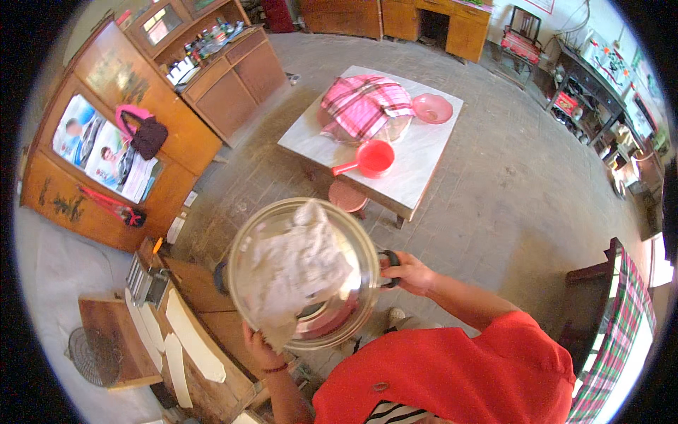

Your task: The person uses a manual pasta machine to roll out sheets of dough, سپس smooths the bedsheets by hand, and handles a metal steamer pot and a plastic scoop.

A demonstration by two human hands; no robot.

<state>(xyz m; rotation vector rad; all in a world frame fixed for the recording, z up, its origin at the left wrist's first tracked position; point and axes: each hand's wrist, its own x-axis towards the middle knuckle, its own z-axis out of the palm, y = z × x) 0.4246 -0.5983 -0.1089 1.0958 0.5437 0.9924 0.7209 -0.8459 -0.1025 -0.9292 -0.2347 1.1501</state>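
Note:
A wide, shiny metal pot (349, 323) with black side handles is held up in front of me, apparently covered by a lid. A crumpled pale cloth (302, 254) lies across its top, one end hanging over the near rim. My right hand (410, 273) grips the handle on the right. At the lower left, my left hand (259, 347) holds the pot's rim beside the cloth's hanging end, its fingers partly hidden. The left handle (220, 278) has no hand on it.
Ahead stands a low marble-topped table (424, 164) with a plaid cloth (365, 103), a red ladle (376, 159) and a pink bowl (433, 108). A round stool (347, 196) is tucked beneath its edge. To my left, a wooden counter (217, 387) carries several pale dough strips (193, 336) and a pasta machine (147, 283).

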